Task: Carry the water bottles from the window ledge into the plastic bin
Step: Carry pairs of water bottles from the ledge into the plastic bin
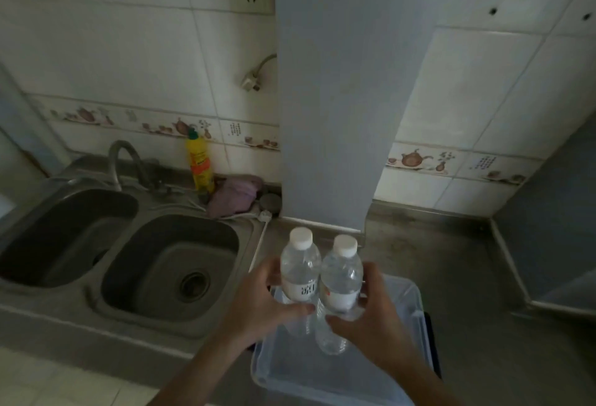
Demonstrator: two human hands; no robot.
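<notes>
holding two water bottles (319,280) upright over the plastic bin (416,302), we are gripping one in each hand, left hand (258,302) and right hand (371,315); lowering them in likely follows.

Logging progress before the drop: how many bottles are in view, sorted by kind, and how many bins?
Water bottles: 2, the left bottle in the left hand, the right bottle in the right hand, both above the bin
Yellow detergent bottle: 1, behind the sink
Plastic bin: 1
Total: 4
</notes>
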